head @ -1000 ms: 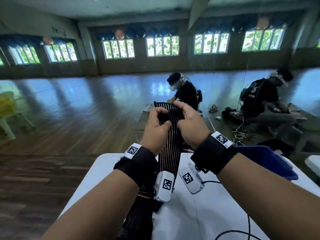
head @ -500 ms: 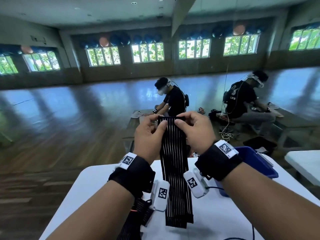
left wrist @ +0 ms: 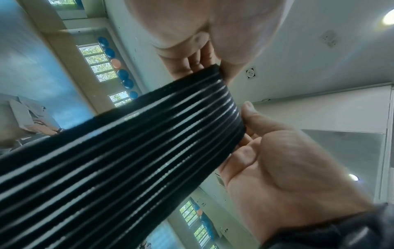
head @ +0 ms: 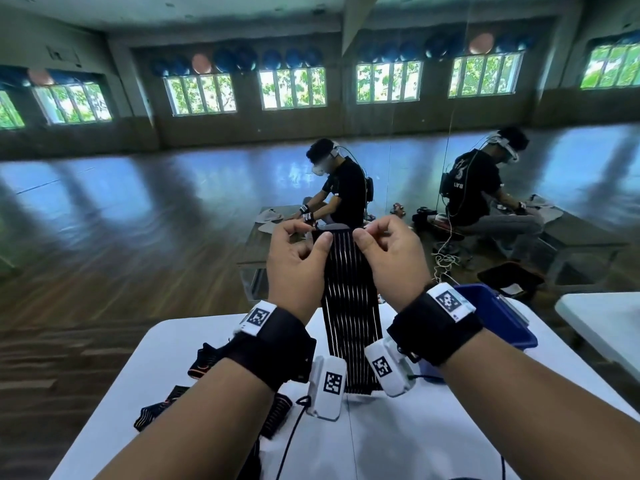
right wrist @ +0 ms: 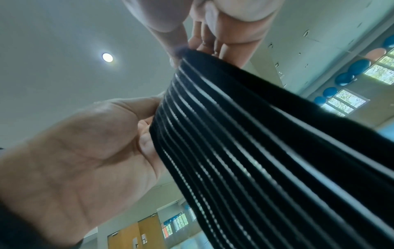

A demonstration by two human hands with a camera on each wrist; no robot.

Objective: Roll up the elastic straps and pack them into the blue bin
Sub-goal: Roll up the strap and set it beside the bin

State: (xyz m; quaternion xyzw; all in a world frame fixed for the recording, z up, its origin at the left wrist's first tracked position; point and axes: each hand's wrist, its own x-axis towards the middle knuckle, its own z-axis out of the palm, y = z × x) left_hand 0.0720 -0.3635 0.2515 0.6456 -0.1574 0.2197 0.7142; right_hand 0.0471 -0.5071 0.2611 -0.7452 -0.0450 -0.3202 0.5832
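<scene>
A black elastic strap with thin white stripes (head: 349, 306) hangs upright above the white table (head: 398, 438). My left hand (head: 320, 242) pinches its top left corner and my right hand (head: 362, 239) pinches its top right corner, thumbs on the near face. The strap's lower end reaches down between my wrists, close to the tabletop. The left wrist view has the strap (left wrist: 127, 160) with my left thumb (left wrist: 249, 111) on its edge. The right wrist view shows the strap (right wrist: 255, 151) held by my right hand (right wrist: 85, 151). The blue bin (head: 498, 317) stands on the table behind my right wrist.
Other dark straps (head: 204, 362) lie loose on the table's left side under my left forearm, one (head: 156, 410) near the left edge. A black cable (head: 287, 441) trails over the tabletop. Beyond the table a mirror reflects a seated person (head: 343, 192). Another white table (head: 602, 323) stands at right.
Both hands have slid to the strap's top corners and spread it flat. The strap's lower end, earlier trailing off the near table edge, now hangs between my wrists.
</scene>
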